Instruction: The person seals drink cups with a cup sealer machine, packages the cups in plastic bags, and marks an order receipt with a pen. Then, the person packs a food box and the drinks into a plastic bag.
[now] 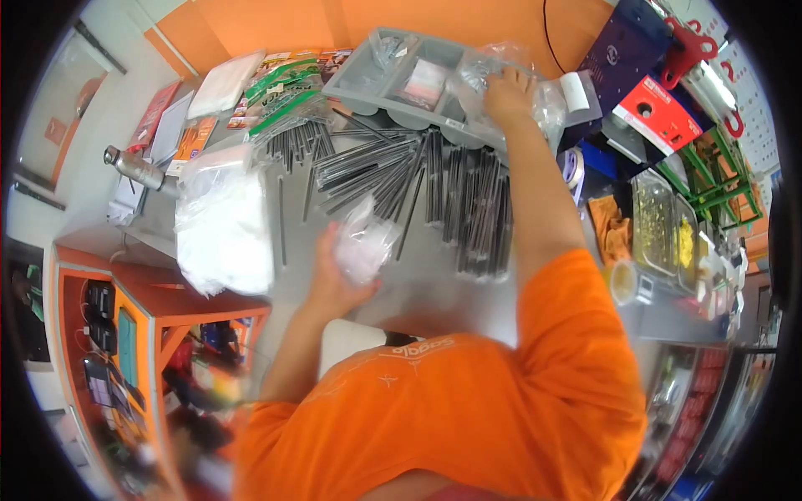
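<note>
My left hand (327, 271) is closed around a small clear plastic bag (366, 242) with something pale pink inside, held above the grey table. With its arm stretched forward, my right hand (511, 96) reaches into the right part of a grey compartment tray (368, 104). Its fingers are apart and touch clear plastic bags (474, 86) there; the fingertips are partly hidden. A white and pink packet (426, 83) lies in the tray's middle compartment. In front of the tray are many thin black sticks (368, 171), some bundled in clear wrap (480, 217).
A stack of white plastic bags (224, 225) lies at left, near a metal bottle (134, 167). Green-edged zip bags (284, 92) are behind it. At right stand a red and white box (656, 115), a clear container with yellow bits (656, 221) and an orange cloth (611, 230).
</note>
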A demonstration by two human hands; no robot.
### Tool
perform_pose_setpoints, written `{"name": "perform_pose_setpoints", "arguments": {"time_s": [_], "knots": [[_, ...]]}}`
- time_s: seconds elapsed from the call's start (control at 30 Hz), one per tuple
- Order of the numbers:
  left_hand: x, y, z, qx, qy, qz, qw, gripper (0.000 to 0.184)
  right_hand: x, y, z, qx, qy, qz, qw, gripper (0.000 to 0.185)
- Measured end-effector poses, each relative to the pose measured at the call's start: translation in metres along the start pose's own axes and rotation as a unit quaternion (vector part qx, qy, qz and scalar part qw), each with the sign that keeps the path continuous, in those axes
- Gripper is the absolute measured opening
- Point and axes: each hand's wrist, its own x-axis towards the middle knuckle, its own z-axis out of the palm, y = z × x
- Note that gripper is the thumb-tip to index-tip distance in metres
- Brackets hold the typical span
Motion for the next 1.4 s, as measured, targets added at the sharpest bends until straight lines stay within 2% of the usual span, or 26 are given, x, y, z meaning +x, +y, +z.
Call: {"name": "perform_pose_setpoints", "arguments": {"time_s": [0.07,0.1,0.13,0.17,0.23,0.27,0.33,0.37,0.4,0.43,0.47,0.53,0.57,0.63,0.67,0.73,0.8,0.87,1.0,1.07,1.17,1.23,1.27,1.3,1.33,1.4], "knots": [[0.002,0.009,-0.001,-0.010,-0.008,0.013,1.000,0.109,0.007,-0.024,-0.065,0.075,0.077,0.044,0.993,0.019],[0.005,0.013,-0.001,0.057,-0.018,0.018,0.998,0.106,-0.001,-0.033,-0.094,0.246,-0.002,0.089,0.965,0.019],[0.008,0.015,0.003,0.120,-0.026,0.025,0.992,0.104,-0.013,-0.043,-0.127,0.408,-0.078,0.130,0.901,0.020],[0.009,0.015,0.009,0.109,-0.037,0.033,0.993,0.104,-0.030,-0.058,-0.173,0.534,-0.221,0.146,0.803,0.018],[0.015,0.012,0.018,0.151,-0.014,0.136,0.979,0.089,-0.074,-0.075,-0.211,0.586,-0.405,0.007,0.701,0.015],[0.016,0.007,0.023,0.138,-0.028,0.150,0.979,0.089,-0.100,-0.082,-0.214,0.590,-0.434,-0.020,0.680,0.015],[0.016,-0.008,0.034,0.212,-0.058,0.244,0.945,0.103,-0.127,-0.083,-0.224,0.548,-0.439,0.015,0.712,0.018],[0.016,-0.009,0.040,0.191,-0.070,0.271,0.941,0.103,-0.141,-0.081,-0.226,0.672,-0.469,0.163,0.550,0.020],[0.014,-0.011,0.045,0.153,-0.080,0.257,0.951,0.100,-0.151,-0.077,-0.230,0.762,-0.450,0.299,0.358,0.023],[0.013,-0.014,0.050,0.113,-0.098,0.245,0.958,0.097,-0.158,-0.073,-0.238,0.745,-0.470,0.316,0.353,0.024],[0.014,-0.018,0.054,0.116,-0.107,0.281,0.947,0.094,-0.166,-0.072,-0.246,0.727,-0.489,0.335,0.346,0.026],[0.016,-0.003,0.063,0.171,-0.122,0.317,0.925,0.081,-0.215,-0.084,-0.233,0.609,-0.414,0.186,0.651,0.024],[0.013,0.013,0.064,0.225,-0.123,0.313,0.914,0.073,-0.213,-0.081,-0.242,0.590,-0.401,0.212,0.669,0.024],[0.009,0.017,0.070,0.236,-0.135,0.362,0.892,0.071,-0.203,-0.075,-0.261,0.440,-0.404,0.249,0.763,0.024],[0.007,0.018,0.074,0.269,-0.135,0.383,0.874,0.069,-0.208,-0.073,-0.262,0.429,-0.399,0.253,0.770,0.024],[0.004,0.022,0.080,0.268,-0.152,0.381,0.872,0.067,-0.221,-0.074,-0.262,0.419,-0.409,0.169,0.793,0.023],[-0.003,0.018,0.086,0.275,-0.167,0.380,0.867,0.064,-0.232,-0.074,-0.266,0.408,-0.418,0.160,0.796,0.021],[-0.010,0.013,0.100,0.265,-0.119,0.386,0.876,0.059,-0.227,-0.069,-0.280,0.378,-0.476,0.223,0.762,0.021],[-0.026,0.027,0.115,0.271,-0.095,0.387,0.876,0.055,-0.260,-0.063,-0.265,0.424,-0.424,0.224,0.768,0.021],[-0.033,0.044,0.120,0.264,-0.102,0.411,0.867,0.054,-0.262,-0.059,-0.265,0.480,-0.435,0.271,0.712,0.019],[-0.038,0.048,0.126,0.252,-0.085,0.423,0.866,0.057,-0.262,-0.039,-0.270,0.502,-0.412,0.263,0.713,0.014],[-0.044,0.050,0.129,0.268,-0.110,0.378,0.879,0.059,-0.268,-0.029,-0.274,0.430,-0.432,0.181,0.772,0.011],[-0.047,0.060,0.128,0.274,-0.142,0.361,0.880,0.059,-0.279,-0.024,-0.267,0.371,-0.434,0.105,0.814,0.013],[-0.046,0.069,0.126,0.282,-0.173,0.337,0.881,0.059,-0.252,-0.010,-0.294,0.277,-0.484,0.017,0.830,0.016],[-0.048,0.070,0.124,0.294,-0.165,0.328,0.883,0.065,-0.244,0.001,-0.301,0.255,-0.426,-0.041,0.867,0.015],[-0.049,0.076,0.121,0.290,-0.153,0.302,0.895,0.075,-0.245,0.014,-0.296,0.318,-0.268,0.029,0.909,0.015]]}}
